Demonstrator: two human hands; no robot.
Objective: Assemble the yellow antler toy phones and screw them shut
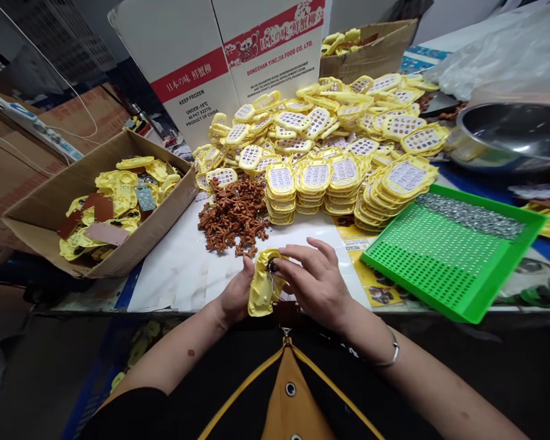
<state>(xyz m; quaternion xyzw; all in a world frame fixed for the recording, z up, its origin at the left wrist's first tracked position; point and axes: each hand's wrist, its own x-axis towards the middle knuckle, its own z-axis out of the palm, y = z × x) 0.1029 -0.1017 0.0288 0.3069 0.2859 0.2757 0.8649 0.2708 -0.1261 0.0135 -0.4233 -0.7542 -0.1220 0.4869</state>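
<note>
Now the left hand (234, 294) grips a yellow casing (260, 294), the right hand (318, 284) pinching its black part (271, 264); brown pieces (233, 215) and stacked casings (315, 178) crowd beyond both.

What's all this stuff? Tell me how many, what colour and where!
Plastic shell: one, yellow, lower middle, held
Small part: one, black, at the shell
Little pieces: many, brown, middle pile
Panels: many, yellow, stacked and heaped, centre
Tall carton: one, white and red, back
Open boxes: two, brown, left and back
Box pieces: many, mostly yellow, inside them
Tray: one, green, right
Metal bits: many, silver, in the tray
Bowl: one, silver, far right
Plastic wrap: one, clear, back right
Paper: one, white, under the little pieces
Bracelet: one, silver, lower right
Left grip: one, bare, around the shell
Right grip: one, bare, at the small part
</note>
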